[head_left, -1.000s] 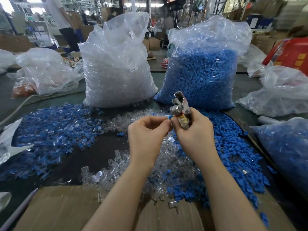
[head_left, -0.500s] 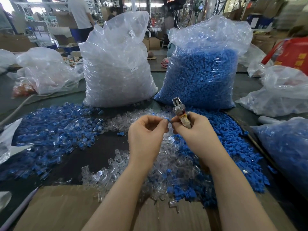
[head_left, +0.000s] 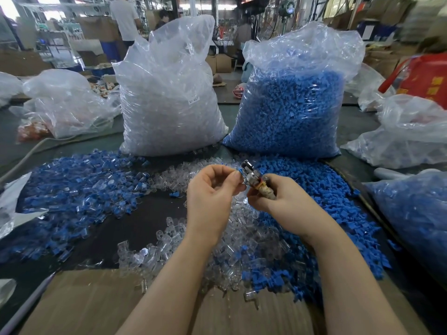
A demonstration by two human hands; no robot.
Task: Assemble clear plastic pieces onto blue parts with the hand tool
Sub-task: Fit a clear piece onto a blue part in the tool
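The left hand [head_left: 212, 189] pinches a blue part [head_left: 239, 171] at the tool [head_left: 252, 178], gripped by the right hand [head_left: 278, 199]; a skewed part could jam or slip.

The small blue plastic part [head_left: 239, 172] pinched at the left hand [head_left: 212, 192] fingertips is mostly covered by them; its shape cannot be told. The right hand [head_left: 278, 199] hides the grip of the metal hand tool with tape-wrapped handle [head_left: 254, 181]. The red printed bag [head_left: 425, 78] and the clear bag of blue pieces [head_left: 416, 218] are cut off by the right edge. The background is blurred.
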